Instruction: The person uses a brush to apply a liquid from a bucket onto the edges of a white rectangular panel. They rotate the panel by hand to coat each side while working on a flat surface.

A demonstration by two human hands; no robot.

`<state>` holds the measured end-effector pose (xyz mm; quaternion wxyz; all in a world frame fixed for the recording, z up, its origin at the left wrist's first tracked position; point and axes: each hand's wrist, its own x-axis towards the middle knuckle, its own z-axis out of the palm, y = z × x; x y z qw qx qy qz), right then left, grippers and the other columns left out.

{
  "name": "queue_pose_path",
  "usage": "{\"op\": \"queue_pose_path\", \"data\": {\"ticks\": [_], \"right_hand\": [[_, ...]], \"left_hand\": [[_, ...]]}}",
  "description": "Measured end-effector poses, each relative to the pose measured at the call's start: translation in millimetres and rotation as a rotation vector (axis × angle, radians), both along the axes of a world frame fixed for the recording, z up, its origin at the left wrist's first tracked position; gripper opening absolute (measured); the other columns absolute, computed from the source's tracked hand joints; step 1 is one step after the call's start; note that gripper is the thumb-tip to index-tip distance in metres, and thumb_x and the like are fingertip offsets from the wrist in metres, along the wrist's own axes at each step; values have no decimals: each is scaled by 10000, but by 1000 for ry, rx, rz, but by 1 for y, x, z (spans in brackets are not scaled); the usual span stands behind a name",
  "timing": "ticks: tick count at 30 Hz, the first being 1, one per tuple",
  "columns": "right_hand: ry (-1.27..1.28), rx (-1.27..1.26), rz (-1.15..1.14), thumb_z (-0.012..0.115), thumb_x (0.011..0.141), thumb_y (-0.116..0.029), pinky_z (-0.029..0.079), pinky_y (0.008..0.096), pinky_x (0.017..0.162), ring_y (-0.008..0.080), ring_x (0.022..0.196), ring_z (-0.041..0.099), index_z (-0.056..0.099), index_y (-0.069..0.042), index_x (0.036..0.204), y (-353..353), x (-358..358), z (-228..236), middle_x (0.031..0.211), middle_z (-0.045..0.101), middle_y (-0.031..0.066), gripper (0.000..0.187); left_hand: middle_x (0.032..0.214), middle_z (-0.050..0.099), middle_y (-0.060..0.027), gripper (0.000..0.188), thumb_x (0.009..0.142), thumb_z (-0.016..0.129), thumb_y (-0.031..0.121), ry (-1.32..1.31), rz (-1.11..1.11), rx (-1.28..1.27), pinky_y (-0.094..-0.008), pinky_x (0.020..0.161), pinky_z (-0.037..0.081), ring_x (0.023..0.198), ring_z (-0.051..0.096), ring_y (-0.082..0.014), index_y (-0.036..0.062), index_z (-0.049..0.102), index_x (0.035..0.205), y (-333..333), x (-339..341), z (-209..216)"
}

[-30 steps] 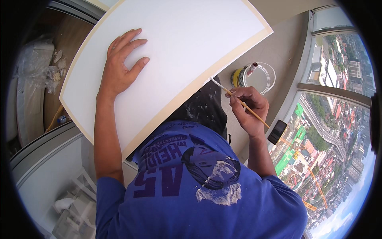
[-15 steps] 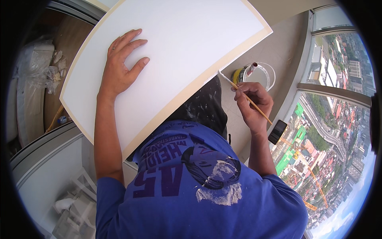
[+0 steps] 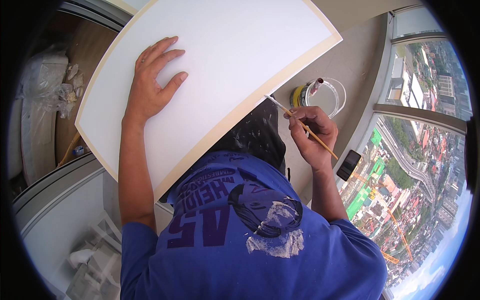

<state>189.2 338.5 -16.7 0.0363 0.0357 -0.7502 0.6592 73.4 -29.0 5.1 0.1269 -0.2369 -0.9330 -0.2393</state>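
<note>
Wide window panes in pale frames (image 3: pixel 415 160) fill the right side, looking down over a city. Across the person's lap and beyond it lies a large, flat, white rectangular panel with a beige border (image 3: pixel 225 75), its near long edge running diagonally from beside the left forearm up toward the upper right. The person wears a royal-blue short-sleeved shirt with a dark print and whitish crusted smears (image 3: pixel 240 250), and black trousers flecked with white (image 3: pixel 255 132), which show just below that edge. On the floor past the right hand (image 3: pixel 316 135) stands a round bucket with a yellow-and-black side and a thin white handle (image 3: pixel 299 97).

The left hand (image 3: pixel 155 82) lies spread on the panel's white face, palm down, fingers loosely parted and grasping nothing. The right hand is off the panel, just outside its near edge, with thumb and fingertips pinched closed around a slim, tan, wooden-handled brush (image 3: pixel 281 107). The handle's rear slants back across the palm; the white-coated tip points away from the grip and meets the panel's beige border. Near the right wrist sits a small black rectangular device (image 3: pixel 348 165).
</note>
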Motion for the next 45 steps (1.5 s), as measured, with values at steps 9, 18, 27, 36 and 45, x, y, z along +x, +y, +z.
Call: {"op": "queue_pose_path", "data": {"ticks": [9, 18, 27, 36, 45], "right_hand": [[20, 9, 50, 726, 929, 17, 566, 243, 750, 86, 820, 704, 693, -5, 1002, 0, 5, -3, 969, 768, 87, 84], [-12, 17, -88, 725, 912, 6, 582, 248, 798, 78, 852, 720, 696, -11, 981, 9, -7, -7, 935, 761, 46, 77], [-1, -222, -59, 700, 939, 31, 562, 246, 751, 87, 864, 712, 674, -11, 1039, 19, -4, -13, 965, 758, 62, 112], [-426, -692, 215, 651, 906, 41, 527, 232, 645, 132, 737, 695, 306, -19, 1669, 0, 5, -26, 942, 764, 122, 840], [-359, -710, 207, 627, 949, 83, 589, 318, 745, 164, 825, 703, 66, -81, 1738, -29, 12, -24, 954, 759, 124, 981]], "left_hand": [[1548, 619, -108, 414, 899, 795, 157, -8, -9, -38, -465, 1252, 349, 1494, 487, -333, 64, 748, 1300, 0, -2, 1], [1545, 618, -103, 398, 895, 806, 198, -45, -3, -11, -484, 1254, 321, 1478, 489, -341, 58, 755, 1265, 2, -3, 0], [1545, 613, -113, 424, 893, 811, 204, -77, 2, 10, -484, 1242, 341, 1481, 481, -349, 47, 748, 1282, 6, -3, 0], [1546, 605, -155, 421, 923, 786, 145, -61, -13, -38, -454, 1235, 387, 1481, 508, -333, 5, 730, 1316, 9, -2, 4], [1554, 601, -145, 421, 916, 783, 110, -59, -13, -26, -449, 1236, 388, 1483, 505, -331, 19, 731, 1324, 7, 0, 5]]}}
